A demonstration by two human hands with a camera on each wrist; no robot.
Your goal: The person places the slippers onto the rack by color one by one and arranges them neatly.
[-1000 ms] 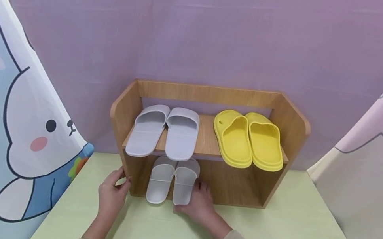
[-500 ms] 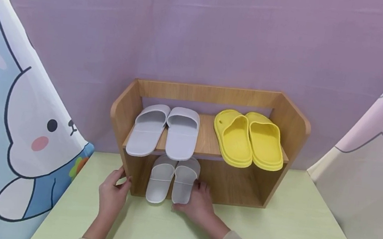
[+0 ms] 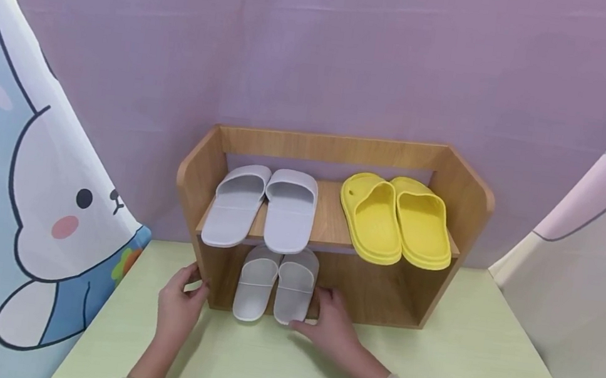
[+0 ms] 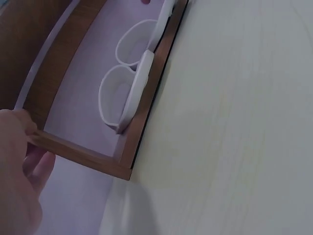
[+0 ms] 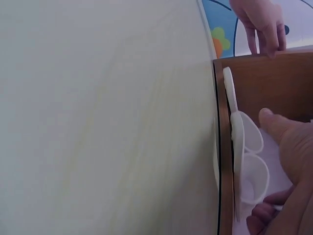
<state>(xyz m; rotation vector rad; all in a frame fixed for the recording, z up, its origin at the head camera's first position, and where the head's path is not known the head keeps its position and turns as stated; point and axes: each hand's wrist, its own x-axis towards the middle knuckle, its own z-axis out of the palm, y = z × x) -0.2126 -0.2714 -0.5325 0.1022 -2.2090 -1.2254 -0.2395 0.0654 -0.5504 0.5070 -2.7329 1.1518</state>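
Observation:
A two-tier wooden shoe rack [image 3: 336,150] stands on the pale green table. My left hand [image 3: 178,307] pinches the front edge of its left side panel, thumb inside and fingers outside, as the left wrist view also shows. Two grey slippers, a left one [image 3: 253,299] and a right one [image 3: 291,304], lie side by side on the lower level, heels toward me. My right hand [image 3: 335,330] is at the right slipper's side, thumb by its heel end and fingers spread loosely, not gripping it. In the right wrist view the right hand [image 5: 297,152] hovers over the slippers.
On the upper shelf, a pair of pale lilac slippers [image 3: 288,225] sits left and a pair of yellow clogs [image 3: 376,232] right. A purple cloth [image 3: 341,61] hangs behind the rack. Printed curtains [image 3: 52,196] flank the table [image 3: 486,363].
My right hand has let go of the right grey slipper and shifted slightly right, away from it. The left hand stays on the rack's side panel.

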